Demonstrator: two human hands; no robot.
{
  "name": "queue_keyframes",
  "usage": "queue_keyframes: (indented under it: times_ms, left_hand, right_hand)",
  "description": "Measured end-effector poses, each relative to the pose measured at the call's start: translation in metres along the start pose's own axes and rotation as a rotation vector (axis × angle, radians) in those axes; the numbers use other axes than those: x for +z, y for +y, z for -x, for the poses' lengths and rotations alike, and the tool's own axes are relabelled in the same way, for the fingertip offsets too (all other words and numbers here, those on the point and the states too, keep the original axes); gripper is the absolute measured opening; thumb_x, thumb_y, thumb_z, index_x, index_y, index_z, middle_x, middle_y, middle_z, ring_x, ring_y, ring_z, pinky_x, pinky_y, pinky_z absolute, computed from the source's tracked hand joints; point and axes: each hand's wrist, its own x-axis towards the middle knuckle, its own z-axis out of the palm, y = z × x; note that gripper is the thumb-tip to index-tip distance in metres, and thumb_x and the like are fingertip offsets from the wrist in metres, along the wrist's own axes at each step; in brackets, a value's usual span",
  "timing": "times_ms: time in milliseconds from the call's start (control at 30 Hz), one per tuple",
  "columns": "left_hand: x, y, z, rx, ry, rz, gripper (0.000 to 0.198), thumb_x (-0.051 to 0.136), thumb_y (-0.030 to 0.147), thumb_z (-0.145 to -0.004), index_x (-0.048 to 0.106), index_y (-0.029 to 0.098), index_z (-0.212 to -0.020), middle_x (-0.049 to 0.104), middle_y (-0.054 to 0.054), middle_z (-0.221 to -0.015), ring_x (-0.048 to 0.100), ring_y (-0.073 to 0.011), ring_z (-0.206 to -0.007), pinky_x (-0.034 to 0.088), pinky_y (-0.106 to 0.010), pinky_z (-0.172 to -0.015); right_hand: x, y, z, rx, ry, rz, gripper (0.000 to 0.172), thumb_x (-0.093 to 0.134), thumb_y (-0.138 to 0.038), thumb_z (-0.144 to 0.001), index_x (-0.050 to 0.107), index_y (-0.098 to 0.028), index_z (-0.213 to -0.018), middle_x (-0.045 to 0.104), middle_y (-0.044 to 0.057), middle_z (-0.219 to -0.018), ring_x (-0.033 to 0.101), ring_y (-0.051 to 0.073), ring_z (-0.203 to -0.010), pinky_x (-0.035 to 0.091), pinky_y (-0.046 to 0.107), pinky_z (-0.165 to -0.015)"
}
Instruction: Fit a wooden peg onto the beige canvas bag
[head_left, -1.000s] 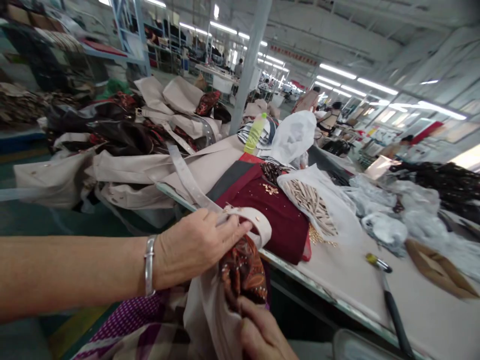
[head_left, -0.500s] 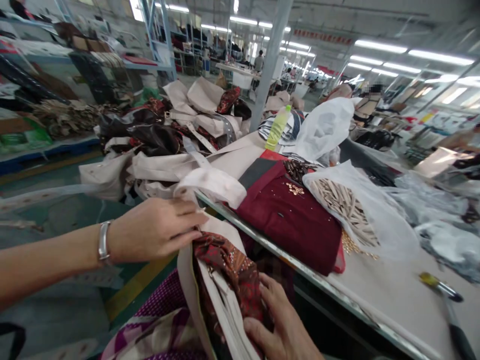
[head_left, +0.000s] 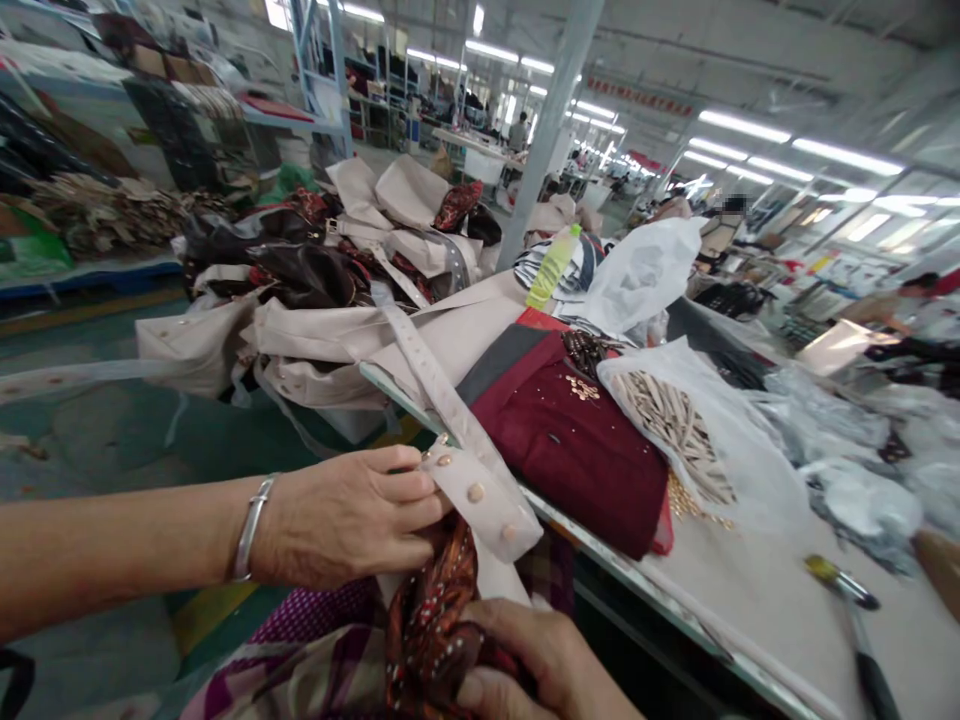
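My left hand [head_left: 352, 515], with a silver bangle on its wrist, pinches the end of a beige fabric strap [head_left: 480, 490] that carries several round snap buttons. The strap runs up and back over the table edge toward a heap of beige garments [head_left: 315, 335]. Low in the picture my right hand [head_left: 540, 665] is closed on a bunched brown and red patterned cloth [head_left: 431, 625] that lies on my lap, just under the strap's end. A purple checked cloth [head_left: 315, 665] covers my lap beneath both.
On the long worktable [head_left: 750, 590] lie a dark red cloth [head_left: 570, 445], a plastic bag of beige pieces [head_left: 675, 425], a yellow-green bottle [head_left: 551, 265], white plastic bags and a hammer [head_left: 851, 605]. Garment piles fill the left. A grey pillar and other workers stand behind.
The beige strap, looped and folded half a second ago, now lies straight with its buttoned end in my left hand. My right hand has closed around the patterned cloth.
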Motion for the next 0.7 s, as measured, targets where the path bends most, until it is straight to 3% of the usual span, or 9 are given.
queue_keyframes:
  times_ms: [100,233,367,467,533,600,700]
  left_hand:
    - [-0.002,0.004,-0.005,-0.003,-0.043,0.01,0.006,0.062,0.03,-0.095,0.06,0.028,-0.09,0.067,0.002,-0.106,0.055,-0.0196,-0.101,0.036,-0.04,-0.099]
    - [-0.006,0.008,-0.008,-0.021,-0.034,0.022,0.011,0.059,0.028,-0.098,0.06,0.027,-0.088,0.067,0.002,-0.1,0.054,-0.0196,-0.097,0.034,-0.041,-0.103]
    - [-0.012,0.008,-0.01,-0.059,-0.041,-0.017,0.013,0.055,0.024,-0.1,0.061,0.022,-0.088,0.065,0.0,-0.094,0.054,-0.019,-0.088,0.04,-0.039,-0.088]
    - [-0.018,0.007,-0.008,-0.031,-0.096,0.054,0.012,0.053,0.019,-0.099,0.059,0.02,-0.088,0.063,-0.001,-0.09,0.052,-0.0184,-0.077,0.039,-0.037,-0.067]
    - [-0.02,0.005,-0.005,-0.039,-0.133,0.139,0.011,0.052,0.015,-0.098,0.057,0.02,-0.09,0.062,-0.002,-0.09,0.051,-0.018,-0.071,0.037,-0.036,-0.062]
    - [-0.022,0.004,-0.001,-0.085,-0.171,0.224,0.008,0.055,0.012,-0.095,0.056,0.02,-0.094,0.064,-0.004,-0.102,0.055,-0.0165,-0.073,0.039,-0.034,-0.062]
    - [-0.025,0.003,0.002,-0.15,-0.243,0.311,0.015,0.065,0.014,-0.091,0.057,0.023,-0.1,0.061,-0.003,-0.122,0.061,-0.0146,-0.084,0.042,-0.029,-0.068]
  right_hand:
    - [0.003,0.006,-0.01,0.005,0.009,0.152,0.022,0.058,-0.025,-0.088,0.075,-0.023,-0.102,0.071,0.002,-0.094,0.063,0.018,-0.085,0.046,0.022,-0.075]
    - [0.003,0.024,-0.015,0.02,0.103,0.433,0.027,0.055,-0.014,-0.08,0.071,-0.02,-0.1,0.072,0.003,-0.087,0.064,0.017,-0.075,0.044,0.022,-0.069]
    - [-0.004,0.025,-0.017,0.175,0.29,0.632,0.028,0.057,-0.014,-0.08,0.069,-0.018,-0.105,0.074,0.008,-0.087,0.069,0.022,-0.075,0.046,0.027,-0.069]
    - [-0.007,0.022,-0.019,0.023,0.294,0.35,0.034,0.066,-0.024,-0.084,0.066,-0.02,-0.118,0.072,0.009,-0.109,0.068,0.024,-0.096,0.05,0.03,-0.084]
    - [-0.005,0.023,-0.018,-0.144,0.276,0.091,0.019,0.073,-0.032,-0.085,0.07,-0.02,-0.1,0.07,0.007,-0.112,0.064,0.022,-0.106,0.048,0.028,-0.093]
    - [0.001,0.026,-0.016,-0.203,0.241,-0.197,0.025,0.08,-0.04,-0.083,0.066,-0.019,-0.082,0.069,0.004,-0.094,0.064,0.018,-0.092,0.05,0.023,-0.082]
    - [0.009,0.024,-0.013,-0.145,0.072,-0.478,0.035,0.08,-0.049,-0.082,0.067,-0.02,-0.096,0.069,0.0,-0.086,0.064,0.012,-0.075,0.05,0.02,-0.072]
